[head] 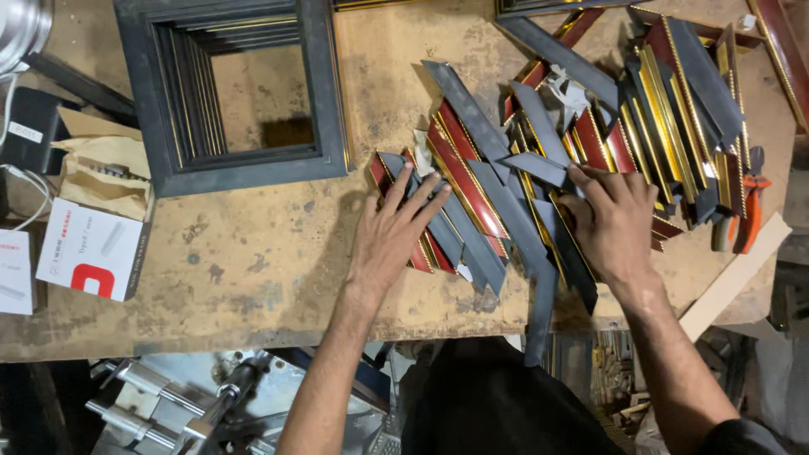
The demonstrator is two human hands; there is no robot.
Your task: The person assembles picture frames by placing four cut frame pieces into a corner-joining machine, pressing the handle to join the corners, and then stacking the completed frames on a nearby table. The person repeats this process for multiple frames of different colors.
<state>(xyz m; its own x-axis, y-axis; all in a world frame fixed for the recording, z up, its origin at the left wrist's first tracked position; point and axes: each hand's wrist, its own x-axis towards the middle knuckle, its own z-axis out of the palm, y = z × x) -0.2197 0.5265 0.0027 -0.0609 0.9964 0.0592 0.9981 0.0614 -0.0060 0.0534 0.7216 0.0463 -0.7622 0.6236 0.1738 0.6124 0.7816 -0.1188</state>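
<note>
Worn, stained wood makes up the workbench (253, 253), and across its right half lies a loose heap of cut frame mouldings (539, 160), short mitred lengths in dark grey, red and gold, some face up and some turned onto their plain grey backs. The left hand (389, 232) lies flat on the near left end of the heap, fingers spread wide and straight, the fingertips pressing on a grey strip (447, 227) that rests over red and gold pieces; it grips nothing. The right hand (611, 221) sits further right on the same heap, knuckles up and fingers curled down onto the pieces beneath a small grey offcut (533, 166); whether it has closed on a piece or only presses on them cannot be told, since the fingertips are hidden under the hand. One long grey length (539, 295) sticks out past the near edge of the bench, between the two forearms. To the left of the heap, well apart from the hands, stands a stack of assembled square frames (244, 93), dark grey with thin gold lines. At the far right edge, orange-handled pliers (746, 211) lie beside the mouldings, with a pale wooden slat (733, 278) angled just below them. On the left end of the bench sit a crumpled paper bag (105, 173) and a white and red box (91, 250).
</note>
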